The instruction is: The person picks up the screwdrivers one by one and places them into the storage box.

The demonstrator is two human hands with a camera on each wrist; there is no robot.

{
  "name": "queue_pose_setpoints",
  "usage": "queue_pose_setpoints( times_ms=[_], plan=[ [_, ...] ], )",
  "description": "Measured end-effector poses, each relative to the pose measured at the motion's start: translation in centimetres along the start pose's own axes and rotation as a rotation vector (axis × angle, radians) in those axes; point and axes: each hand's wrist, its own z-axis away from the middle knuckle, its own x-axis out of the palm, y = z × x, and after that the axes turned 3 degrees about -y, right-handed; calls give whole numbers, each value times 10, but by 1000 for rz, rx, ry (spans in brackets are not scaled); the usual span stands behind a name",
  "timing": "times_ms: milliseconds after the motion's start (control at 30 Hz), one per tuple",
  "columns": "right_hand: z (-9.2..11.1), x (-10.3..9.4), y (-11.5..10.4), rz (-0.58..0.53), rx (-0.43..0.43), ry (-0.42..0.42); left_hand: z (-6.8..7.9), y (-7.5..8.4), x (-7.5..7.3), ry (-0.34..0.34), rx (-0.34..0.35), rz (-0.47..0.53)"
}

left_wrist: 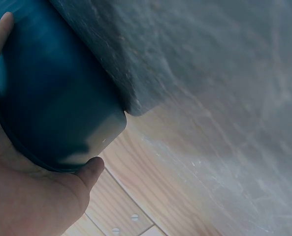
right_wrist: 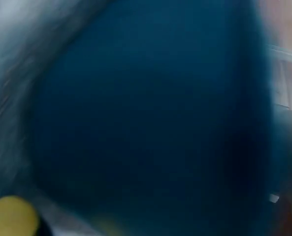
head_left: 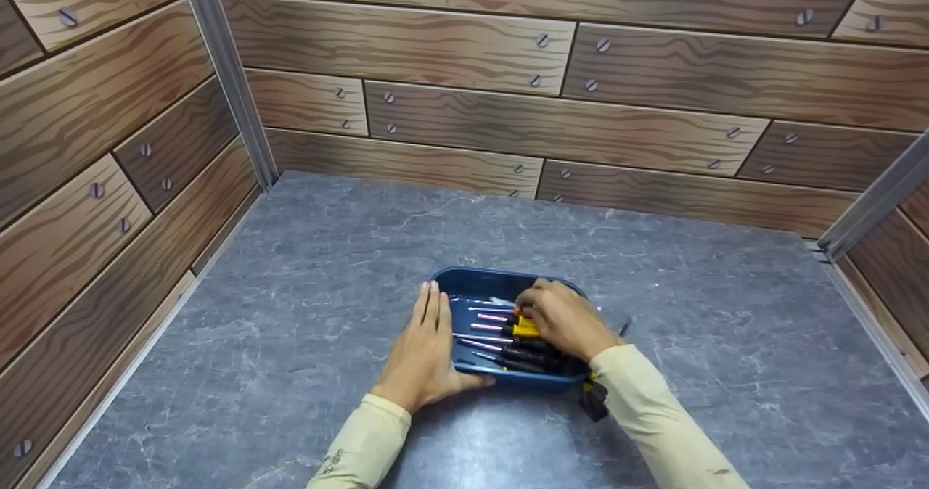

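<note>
A blue plastic tray (head_left: pixel 501 377) holds several screwdrivers, their shafts pointing left, including yellow-handled screwdrivers (head_left: pixel 524 331) and black-handled screwdrivers (head_left: pixel 521 360). My left hand (head_left: pixel 422 358) lies against the tray's left end, fingers straight along it and thumb by the near side. In the left wrist view, that hand (left_wrist: pixel 32 196) spans the tray's outer wall (left_wrist: pixel 57 98). My right hand (head_left: pixel 562 318) reaches over the right end, fingers curled at an orange-handled screwdriver (head_left: pixel 517 310) in the far part of the row. The palm hides most handle ends. The tray's dark wall (right_wrist: pixel 150 113) fills the right wrist view.
Beside the tray's near right corner, partly under the right forearm, lies a black and yellow object (head_left: pixel 594 402). A thin dark tip (head_left: pixel 625 326) shows beyond the right wrist. A round yellow end (right_wrist: pixel 12 216) appears low in the right wrist view. Wood-patterned walls (head_left: pixel 450 108) enclose the grey tabletop (head_left: pixel 326 257).
</note>
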Motion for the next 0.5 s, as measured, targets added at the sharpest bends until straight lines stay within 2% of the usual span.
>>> queue_pose_setpoints(
  times_ms=[167, 500],
  plan=[
    [3, 10, 5, 116, -81, -17, -1, 1, 0, -24, -10, 5],
    [1, 16, 9, 115, -77, -27, -1, 0, -1, -69, -35, 6]
  ],
)
